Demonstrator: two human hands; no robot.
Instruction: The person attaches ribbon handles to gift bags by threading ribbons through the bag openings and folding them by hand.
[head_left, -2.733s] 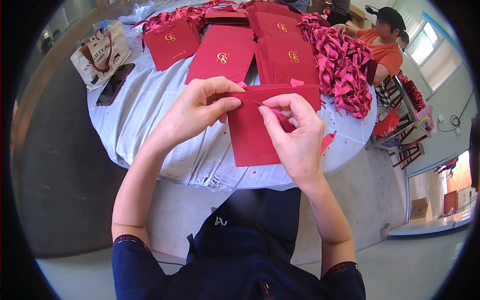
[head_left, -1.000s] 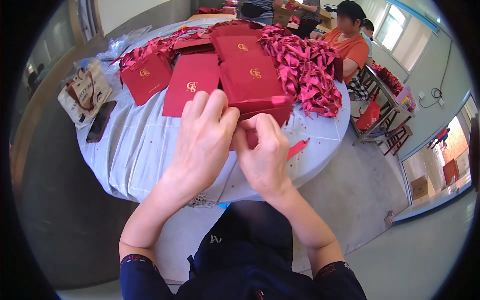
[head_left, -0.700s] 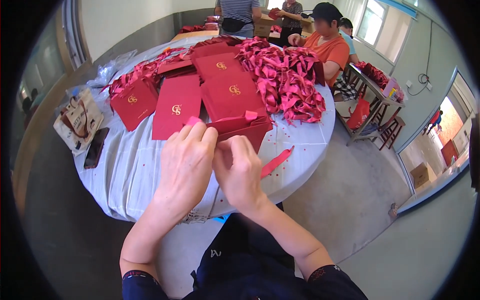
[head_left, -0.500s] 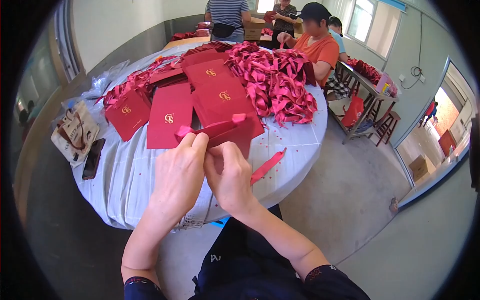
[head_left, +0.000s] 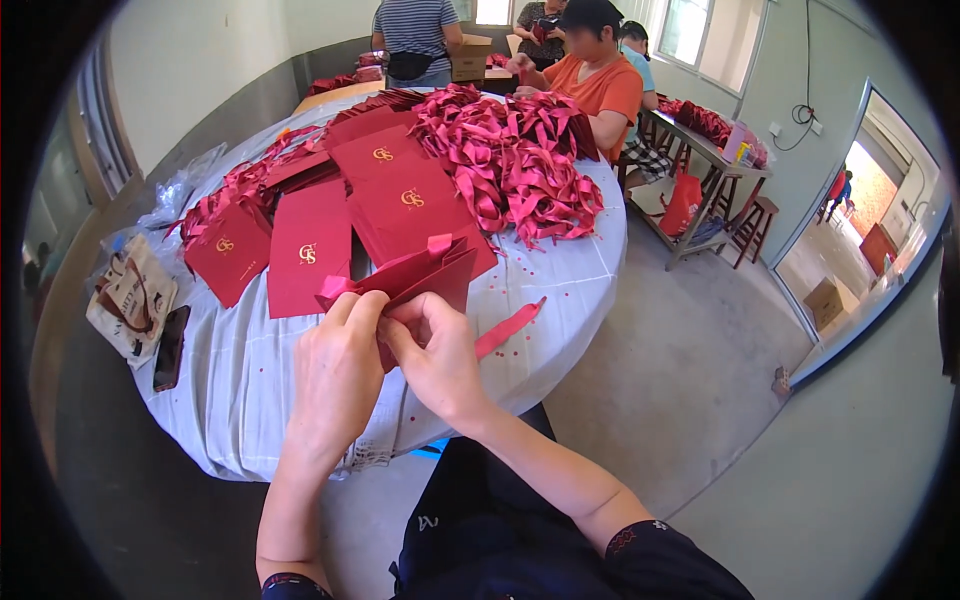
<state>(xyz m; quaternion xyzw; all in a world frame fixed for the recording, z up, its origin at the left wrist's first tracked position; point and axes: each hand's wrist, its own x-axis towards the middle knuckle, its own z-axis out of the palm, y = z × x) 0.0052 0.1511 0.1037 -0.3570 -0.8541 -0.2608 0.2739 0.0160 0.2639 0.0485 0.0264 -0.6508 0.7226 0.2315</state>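
Observation:
Above the near part of the table, both my hands hold a dark red paper bag (head_left: 452, 284) with its top edge parted. My left hand (head_left: 342, 365) is closed on the bag's near edge, by a stretch of pink-red ribbon (head_left: 437, 244) that runs along the opening. My right hand (head_left: 436, 358) pinches the same edge with thumb and fingers; its fingertips are partly hidden. A ribbon tail (head_left: 510, 328) sticks out past my right hand over the white tablecloth. Flat red bags (head_left: 310, 245) with gold emblems lie just beyond.
A large heap of ribbons (head_left: 515, 165) covers the round table's (head_left: 560, 350) far right. At the left edge are a phone (head_left: 172, 348) and a canvas bag (head_left: 130, 300). A person in orange (head_left: 595, 85) sits beyond the heap. A side bench (head_left: 700, 150) and stools stand right.
The view has swung slightly, so the table sits further left in the picture. The bag's top edge shows wider apart. Both hands keep hold of it.

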